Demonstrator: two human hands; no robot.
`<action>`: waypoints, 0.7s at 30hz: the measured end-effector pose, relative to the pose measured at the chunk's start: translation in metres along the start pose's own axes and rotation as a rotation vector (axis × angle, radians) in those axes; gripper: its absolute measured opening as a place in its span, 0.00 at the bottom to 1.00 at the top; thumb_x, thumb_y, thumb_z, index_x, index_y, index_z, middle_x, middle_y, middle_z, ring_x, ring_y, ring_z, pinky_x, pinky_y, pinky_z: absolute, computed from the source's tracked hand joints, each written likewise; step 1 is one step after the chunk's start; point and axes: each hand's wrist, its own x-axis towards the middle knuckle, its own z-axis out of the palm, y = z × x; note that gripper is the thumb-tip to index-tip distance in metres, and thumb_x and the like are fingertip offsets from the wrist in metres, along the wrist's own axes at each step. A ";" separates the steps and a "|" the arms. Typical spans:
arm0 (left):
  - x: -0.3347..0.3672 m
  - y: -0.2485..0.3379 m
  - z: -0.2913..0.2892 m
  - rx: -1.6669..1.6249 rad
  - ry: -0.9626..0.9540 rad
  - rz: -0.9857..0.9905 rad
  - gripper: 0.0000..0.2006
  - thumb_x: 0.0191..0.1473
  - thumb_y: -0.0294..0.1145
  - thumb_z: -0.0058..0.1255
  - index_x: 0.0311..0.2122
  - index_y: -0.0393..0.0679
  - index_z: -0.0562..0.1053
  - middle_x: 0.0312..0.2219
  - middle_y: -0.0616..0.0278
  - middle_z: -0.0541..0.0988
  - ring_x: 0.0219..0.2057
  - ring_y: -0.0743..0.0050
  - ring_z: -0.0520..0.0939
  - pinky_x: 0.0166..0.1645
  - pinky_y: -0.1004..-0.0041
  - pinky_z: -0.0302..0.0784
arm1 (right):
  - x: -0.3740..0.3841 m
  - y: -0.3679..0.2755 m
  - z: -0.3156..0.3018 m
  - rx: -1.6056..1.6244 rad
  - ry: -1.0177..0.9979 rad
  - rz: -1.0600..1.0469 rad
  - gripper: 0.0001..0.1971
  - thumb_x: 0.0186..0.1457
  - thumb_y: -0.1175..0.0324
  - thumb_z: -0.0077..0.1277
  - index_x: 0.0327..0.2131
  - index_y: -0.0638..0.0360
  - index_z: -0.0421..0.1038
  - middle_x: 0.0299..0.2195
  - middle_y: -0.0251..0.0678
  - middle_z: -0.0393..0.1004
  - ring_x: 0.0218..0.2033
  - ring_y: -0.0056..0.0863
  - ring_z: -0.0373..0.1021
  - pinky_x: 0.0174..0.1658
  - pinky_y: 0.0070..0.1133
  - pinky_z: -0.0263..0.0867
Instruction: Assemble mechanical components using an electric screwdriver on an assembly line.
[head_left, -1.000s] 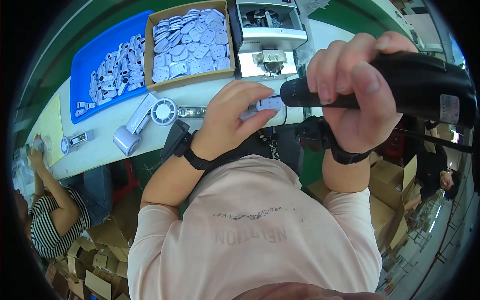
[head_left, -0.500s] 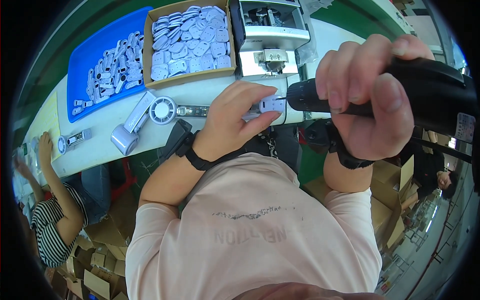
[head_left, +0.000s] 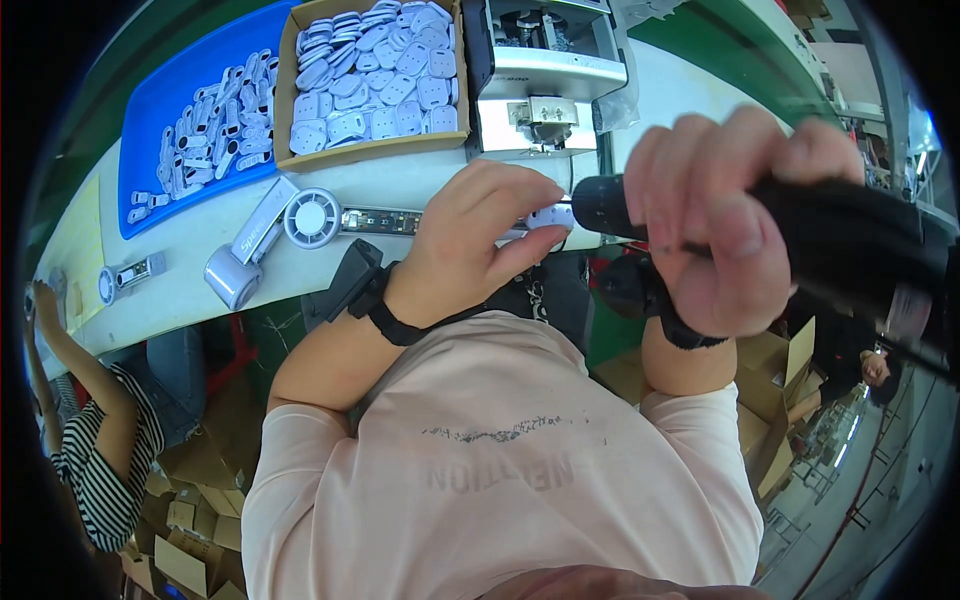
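My left hand (head_left: 465,235) is closed, thumb and fingers pinching a small pale plastic cover (head_left: 548,217) with holes in it. Beside that hand lies a pale handheld fan (head_left: 312,218). Its opened handle shows a circuit board (head_left: 380,221) and runs under my hand, which hides how it meets the cover. In my right hand (head_left: 735,225) is a black electric screwdriver (head_left: 850,235), its fingers wrapped round the body. The tool lies sideways with its nose close to the cover, its bit pointing at it. A second pale fan with a folded handle (head_left: 240,255) lies farther left.
Behind are a blue tray (head_left: 150,150) of small parts, a cardboard box (head_left: 375,152) of pale covers and a screw feeder (head_left: 545,80). A small fan (head_left: 130,278) lies left on the white table (head_left: 180,305). A person in stripes (head_left: 110,450) works there; another person (head_left: 850,350) is right.
The screwdriver and my right hand have shifted slightly left and tilted, bringing the nose nearer the cover. My left hand keeps its pinch. The view has shifted a little.
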 end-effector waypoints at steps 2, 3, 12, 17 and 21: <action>0.000 0.002 0.003 0.003 0.003 0.006 0.17 0.47 0.28 0.71 0.43 0.40 0.79 0.38 0.56 0.82 0.37 0.54 0.82 0.42 0.63 0.79 | -0.005 -0.003 -0.002 0.111 -0.014 -0.040 0.16 0.64 0.72 0.50 0.53 0.52 0.61 0.28 0.31 0.66 0.23 0.24 0.64 0.30 0.26 0.64; 0.000 0.002 0.007 0.004 -0.018 0.008 0.17 0.47 0.28 0.71 0.43 0.40 0.79 0.38 0.56 0.82 0.37 0.54 0.82 0.42 0.63 0.79 | -0.008 -0.003 -0.002 0.112 -0.009 -0.045 0.16 0.64 0.72 0.50 0.53 0.52 0.61 0.28 0.31 0.66 0.23 0.24 0.64 0.30 0.26 0.64; -0.012 0.002 -0.014 0.050 -0.093 0.015 0.18 0.46 0.27 0.71 0.44 0.41 0.78 0.43 0.54 0.83 0.41 0.52 0.83 0.45 0.62 0.80 | 0.001 0.015 -0.016 0.143 0.136 -0.072 0.13 0.61 0.75 0.51 0.49 0.56 0.64 0.26 0.32 0.67 0.23 0.24 0.65 0.30 0.26 0.65; -0.008 0.003 -0.017 0.037 -0.056 0.042 0.19 0.47 0.26 0.71 0.44 0.41 0.77 0.45 0.53 0.83 0.43 0.51 0.83 0.46 0.62 0.80 | 0.001 0.076 -0.017 -0.165 0.304 -0.010 0.12 0.58 0.80 0.54 0.44 0.61 0.66 0.27 0.35 0.73 0.23 0.26 0.70 0.30 0.23 0.68; -0.009 -0.001 -0.017 0.032 -0.074 0.019 0.20 0.47 0.26 0.71 0.46 0.41 0.77 0.45 0.53 0.83 0.43 0.52 0.83 0.47 0.64 0.79 | -0.004 0.080 -0.016 -0.141 0.273 0.115 0.12 0.55 0.83 0.56 0.42 0.62 0.67 0.27 0.37 0.75 0.23 0.27 0.72 0.29 0.23 0.70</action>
